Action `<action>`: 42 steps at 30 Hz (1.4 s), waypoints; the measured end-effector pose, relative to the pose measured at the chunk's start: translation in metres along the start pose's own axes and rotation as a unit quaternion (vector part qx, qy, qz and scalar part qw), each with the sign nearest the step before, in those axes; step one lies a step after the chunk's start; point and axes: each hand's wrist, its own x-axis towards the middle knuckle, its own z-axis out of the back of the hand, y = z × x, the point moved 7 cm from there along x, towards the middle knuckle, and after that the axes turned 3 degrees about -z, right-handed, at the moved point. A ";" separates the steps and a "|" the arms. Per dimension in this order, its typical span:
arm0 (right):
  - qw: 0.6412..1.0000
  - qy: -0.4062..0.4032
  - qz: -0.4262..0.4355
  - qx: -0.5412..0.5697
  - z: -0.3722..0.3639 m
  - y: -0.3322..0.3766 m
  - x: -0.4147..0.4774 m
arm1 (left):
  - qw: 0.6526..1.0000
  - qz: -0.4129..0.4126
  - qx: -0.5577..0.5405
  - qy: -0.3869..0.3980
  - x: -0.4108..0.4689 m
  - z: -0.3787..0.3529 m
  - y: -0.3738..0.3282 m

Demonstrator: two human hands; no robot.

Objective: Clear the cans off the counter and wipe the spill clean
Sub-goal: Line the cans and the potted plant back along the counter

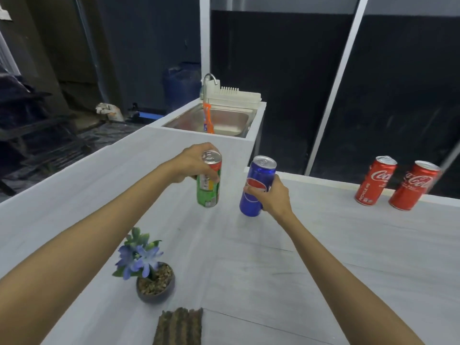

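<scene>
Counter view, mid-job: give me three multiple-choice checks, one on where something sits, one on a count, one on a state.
1. Where is the potted plant?
A. in the sink
B. on the counter near the left forearm
C. beside the red cans

2. How many red cans stand on the counter?
A. one
B. two
C. four

3. What is the right hand doing?
A. closed on the blue can
B. open
C. holding a cloth

Answers: B, the pot stands below the left arm; B, two at far right; A, fingers wrap the can.
</scene>
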 end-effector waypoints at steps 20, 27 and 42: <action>0.994 -0.083 -0.044 -0.060 0.192 -0.065 0.115 | 0.999 0.011 0.035 -0.038 0.166 -0.197 -0.105; 0.994 -0.069 -0.039 -0.071 0.200 -0.081 0.161 | 0.997 0.030 0.037 -0.052 0.209 -0.205 -0.086; 0.997 -0.052 -0.045 -0.046 0.170 -0.095 0.164 | 0.995 0.019 0.022 -0.099 0.207 -0.219 -0.059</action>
